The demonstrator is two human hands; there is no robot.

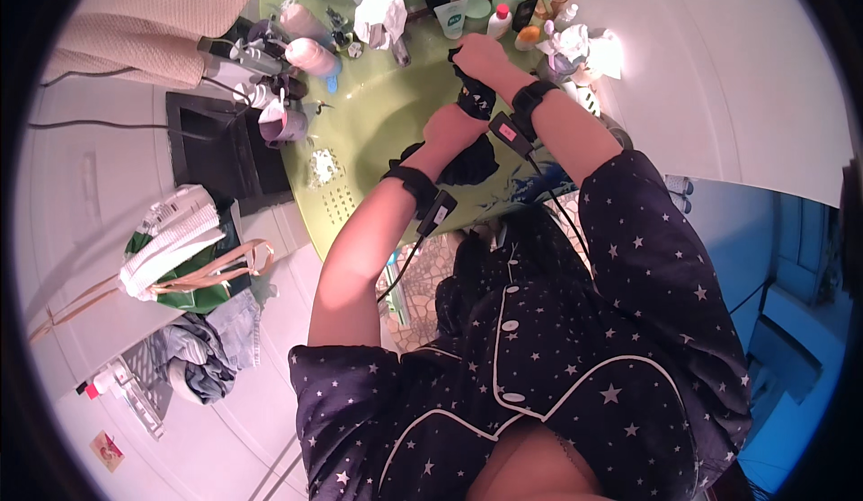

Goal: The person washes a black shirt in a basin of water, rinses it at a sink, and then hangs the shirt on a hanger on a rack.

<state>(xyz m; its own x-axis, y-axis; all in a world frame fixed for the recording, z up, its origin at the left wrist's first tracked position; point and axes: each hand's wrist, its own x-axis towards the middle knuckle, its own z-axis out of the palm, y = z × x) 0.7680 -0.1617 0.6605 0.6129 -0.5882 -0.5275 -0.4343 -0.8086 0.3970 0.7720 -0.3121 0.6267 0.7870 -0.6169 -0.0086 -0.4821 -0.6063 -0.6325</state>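
Note:
Over a green washbasin counter (377, 103), both hands grip one piece of black cloth (476, 98). My left hand (450, 127) is closed around it nearer my body. Farther away, my right hand (480, 57) holds its upper end. Between the two fists the cloth is bunched and shows a small light print. The rest of it lies in a dark heap beneath my left hand and wrist. Each wrist wears a black strap with a small cabled box. My fingertips are mostly hidden.
Pump bottles, tubes and a red-capped bottle (499, 21) line the far edge. Pink bottles (313, 57) and a purple cup (282, 125) stand at the left. Crumpled white tissue (572, 43) is at the right. Bags (182, 251) and clothes (202, 353) are at the lower left.

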